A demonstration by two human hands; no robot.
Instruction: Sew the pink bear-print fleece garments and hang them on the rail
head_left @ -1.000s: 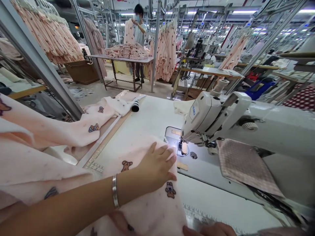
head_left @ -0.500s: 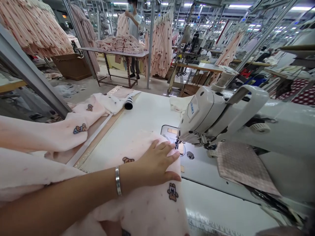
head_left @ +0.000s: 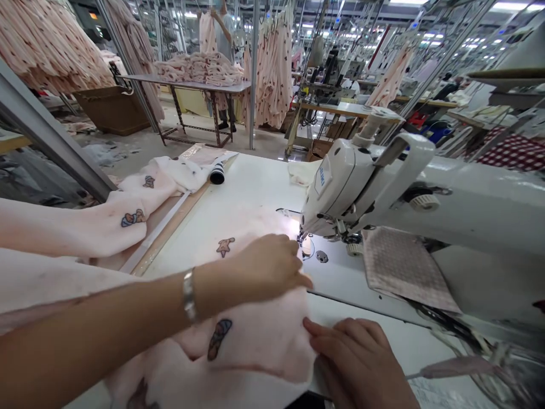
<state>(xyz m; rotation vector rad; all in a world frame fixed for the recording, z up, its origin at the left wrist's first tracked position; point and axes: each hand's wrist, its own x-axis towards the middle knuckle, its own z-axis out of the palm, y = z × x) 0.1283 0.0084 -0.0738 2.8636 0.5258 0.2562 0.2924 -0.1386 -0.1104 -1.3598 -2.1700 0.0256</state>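
Pale pink fleece fabric (head_left: 272, 335) printed with small bears lies across the white sewing table, its edge running up to the sewing machine's needle area (head_left: 300, 237). On top of it, close to the lit presser foot, is my left hand (head_left: 266, 267), fingers curled down on the cloth near its right edge; a silver bracelet circles that wrist. Lower right, my right hand (head_left: 360, 355) pinches the cloth's edge between thumb and fingers. The white sewing machine (head_left: 340, 176) stands right of the cloth. Its needle tip is hard to make out beside my knuckles.
A black-and-white striped cone (head_left: 217, 174) stands at the table's far left edge, beside more bear-print fleece (head_left: 93, 221). A checked cloth piece (head_left: 404, 267) hangs below the machine arm. Behind are a table (head_left: 187, 84) with folded pink garments, a brown bin (head_left: 113, 111) and another person.
My left hand has gone from spread flat to curled on the cloth. My right hand has come into view at the cloth's edge. The near part of the fleece has shifted and folded.
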